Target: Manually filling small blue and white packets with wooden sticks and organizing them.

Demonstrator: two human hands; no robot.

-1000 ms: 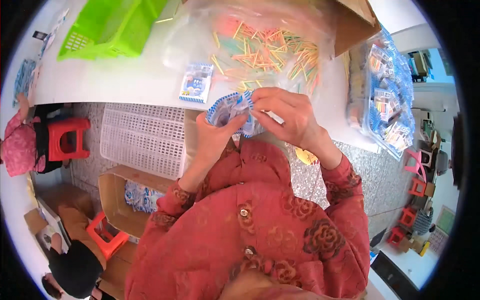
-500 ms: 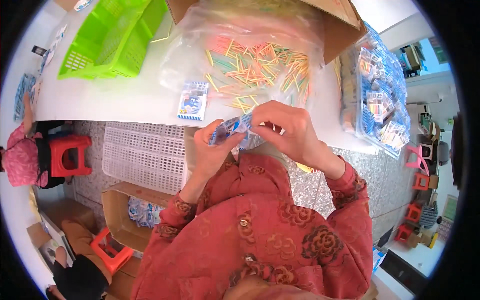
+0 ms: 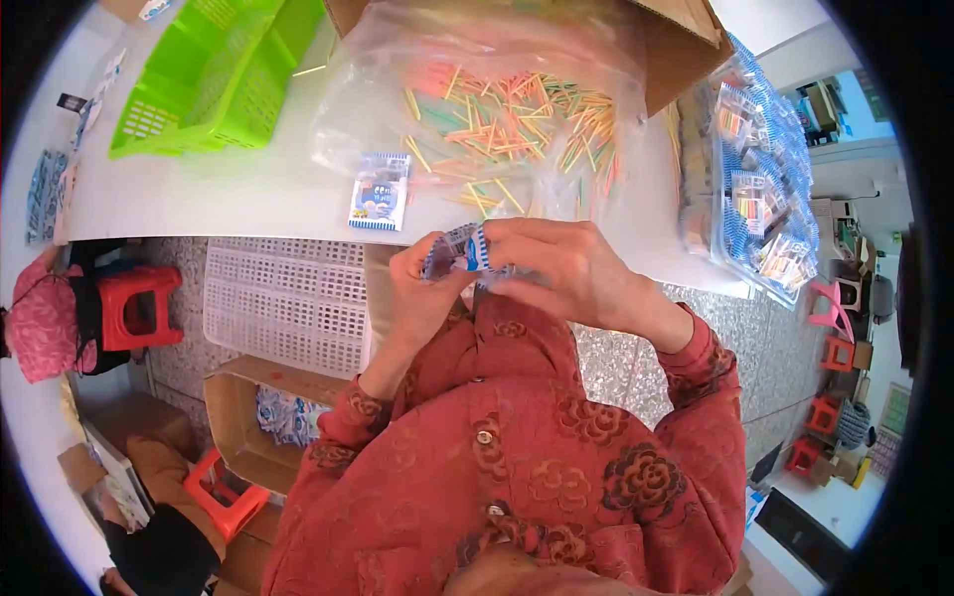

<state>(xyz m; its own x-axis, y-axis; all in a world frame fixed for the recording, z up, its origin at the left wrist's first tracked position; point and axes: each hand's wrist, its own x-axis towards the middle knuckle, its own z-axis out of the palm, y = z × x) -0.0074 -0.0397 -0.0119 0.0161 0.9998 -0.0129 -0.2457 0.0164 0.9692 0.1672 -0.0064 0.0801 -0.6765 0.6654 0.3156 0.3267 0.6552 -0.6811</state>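
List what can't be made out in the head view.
Head view:
Contents of the held packet: mostly hidden by left hand and right hand.
Right hand's exact grip: thumb blurred.
Far end of the green basket: cut off by top edge.
Number of sticks: overlapping, too small.

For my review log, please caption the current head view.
Left hand holds a blue-trimmed packet, right hand against its edge, coloured sticks and clear plastic beyond.
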